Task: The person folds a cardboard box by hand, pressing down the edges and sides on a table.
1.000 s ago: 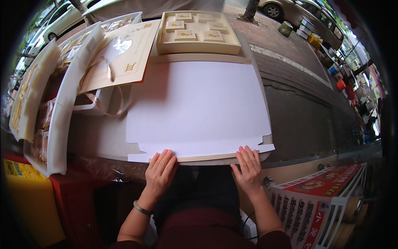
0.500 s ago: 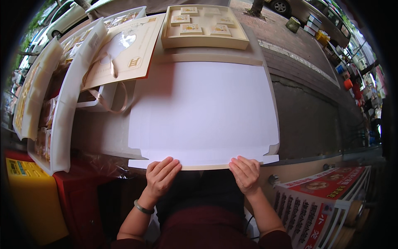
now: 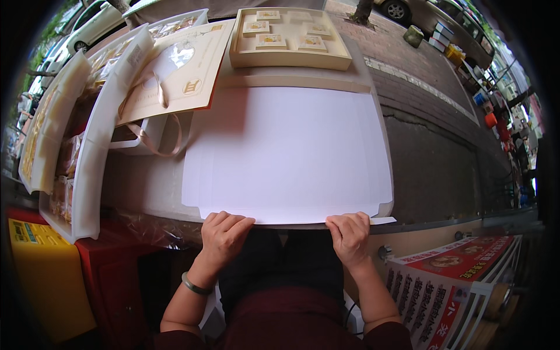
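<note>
Beside the white cardboard [image 3: 291,157], gold-printed bag [image 3: 188,77]

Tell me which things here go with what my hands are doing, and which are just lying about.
In use:
white card sheet, near edge held by left hand and right hand

Apparently lying about:
shallow cream box
ribboned cream card
long white tray
yellow container

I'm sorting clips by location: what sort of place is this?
Probably a streetside stall: a white tray of wrapped goods, with brick paving and a parked car beyond the table.
</note>
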`<state>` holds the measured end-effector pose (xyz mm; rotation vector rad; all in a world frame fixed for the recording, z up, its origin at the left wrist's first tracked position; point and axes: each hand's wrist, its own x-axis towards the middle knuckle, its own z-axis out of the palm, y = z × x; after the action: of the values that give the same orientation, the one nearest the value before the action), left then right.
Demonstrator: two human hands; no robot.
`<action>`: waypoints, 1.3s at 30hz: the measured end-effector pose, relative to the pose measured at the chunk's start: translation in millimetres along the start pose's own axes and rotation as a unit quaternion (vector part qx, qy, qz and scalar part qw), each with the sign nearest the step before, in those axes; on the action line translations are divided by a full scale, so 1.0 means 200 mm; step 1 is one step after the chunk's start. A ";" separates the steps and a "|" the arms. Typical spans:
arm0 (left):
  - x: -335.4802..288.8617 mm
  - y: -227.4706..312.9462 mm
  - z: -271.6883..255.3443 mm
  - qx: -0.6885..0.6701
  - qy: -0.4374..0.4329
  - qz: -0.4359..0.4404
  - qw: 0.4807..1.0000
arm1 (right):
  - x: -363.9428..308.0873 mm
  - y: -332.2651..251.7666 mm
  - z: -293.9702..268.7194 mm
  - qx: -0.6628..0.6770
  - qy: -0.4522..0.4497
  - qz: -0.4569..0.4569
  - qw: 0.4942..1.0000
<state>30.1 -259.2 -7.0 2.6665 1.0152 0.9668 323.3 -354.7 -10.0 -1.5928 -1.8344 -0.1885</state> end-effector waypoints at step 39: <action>0.06 -0.02 0.12 0.067 0.005 -0.092 0.994 | 0.04 0.06 0.12 0.004 0.037 0.046 0.998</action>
<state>49.7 -245.3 -21.7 2.6147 1.3452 0.9053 324.6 -331.9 -27.7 -1.6395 -1.7002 -0.1960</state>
